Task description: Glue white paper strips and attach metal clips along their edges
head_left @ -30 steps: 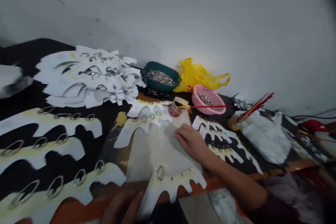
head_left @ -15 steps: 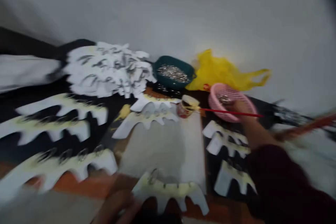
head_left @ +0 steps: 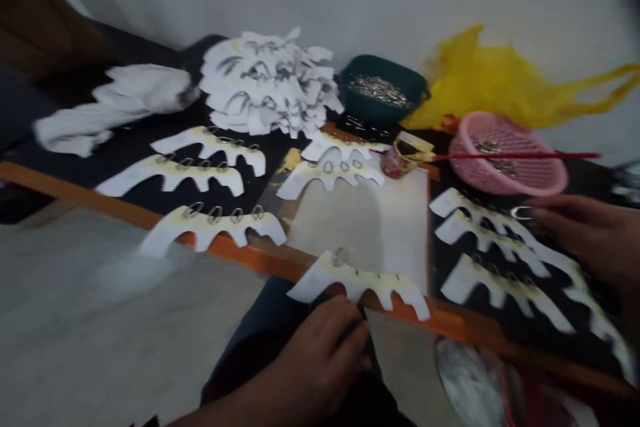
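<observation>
My left hand (head_left: 327, 350) is closed at the lower edge of a white scalloped piece (head_left: 367, 287) with a yellowish band. That piece hangs over the table's front edge; one metal ring (head_left: 339, 256) stands at its left end, and several dark slits show along the rest. At the right, my right hand (head_left: 585, 223) pinches a small oval metal ring (head_left: 521, 213) between thumb and fingertips. It is just in front of the pink basket (head_left: 555, 177), which holds more metal rings (head_left: 495, 157). Finer detail is blurred.
More ringed white pieces (head_left: 215, 230) lie left and right. Behind are a heap of white pieces (head_left: 270, 87), a green basket (head_left: 360, 73) of metal bits, and a yellow bag (head_left: 480, 87). A small tub (head_left: 397, 161) with a red stick (head_left: 575, 156) stands past a pale board (head_left: 405, 213).
My right hand has come out of the pink basket toward me with a metal ring. The view has shifted, and my left hand now shows at the white piece's lower edge.
</observation>
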The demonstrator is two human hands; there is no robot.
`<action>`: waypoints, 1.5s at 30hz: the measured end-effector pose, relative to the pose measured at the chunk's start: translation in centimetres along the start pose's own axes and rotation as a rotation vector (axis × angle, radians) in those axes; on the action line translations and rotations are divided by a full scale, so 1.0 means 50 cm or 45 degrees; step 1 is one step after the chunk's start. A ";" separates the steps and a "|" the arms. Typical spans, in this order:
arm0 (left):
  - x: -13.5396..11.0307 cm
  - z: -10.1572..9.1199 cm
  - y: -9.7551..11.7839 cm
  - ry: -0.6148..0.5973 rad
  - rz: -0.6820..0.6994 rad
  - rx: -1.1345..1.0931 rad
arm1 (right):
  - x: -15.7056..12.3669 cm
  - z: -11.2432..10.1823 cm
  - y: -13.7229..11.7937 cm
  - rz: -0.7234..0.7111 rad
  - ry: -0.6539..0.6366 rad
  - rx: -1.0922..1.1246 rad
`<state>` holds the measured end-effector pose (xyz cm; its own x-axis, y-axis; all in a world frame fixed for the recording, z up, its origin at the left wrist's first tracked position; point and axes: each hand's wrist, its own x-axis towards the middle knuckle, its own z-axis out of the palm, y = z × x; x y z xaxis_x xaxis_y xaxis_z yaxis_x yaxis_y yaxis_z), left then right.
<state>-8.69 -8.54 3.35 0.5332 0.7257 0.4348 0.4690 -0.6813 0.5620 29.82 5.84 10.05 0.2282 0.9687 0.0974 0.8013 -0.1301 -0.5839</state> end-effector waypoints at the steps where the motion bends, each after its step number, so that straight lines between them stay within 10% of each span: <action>1: -0.004 0.010 0.002 -0.009 0.014 0.025 | -0.041 0.002 -0.023 0.046 -0.124 0.067; 6: -0.010 0.058 0.009 -0.006 0.103 0.123 | -0.171 0.132 -0.176 -0.098 -0.697 0.345; 15: -0.008 0.077 0.005 -0.028 0.015 0.284 | -0.191 0.277 -0.255 -0.553 -0.861 0.055; 45: 0.009 0.067 0.004 -0.164 -0.042 0.438 | -0.213 0.322 -0.216 -0.701 -0.655 -0.098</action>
<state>-6.00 -8.69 1.30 0.5877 0.7448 0.3160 0.6851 -0.6659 0.2954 9.82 0.31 2.36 -0.4878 0.8720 -0.0404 0.7655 0.4051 -0.5000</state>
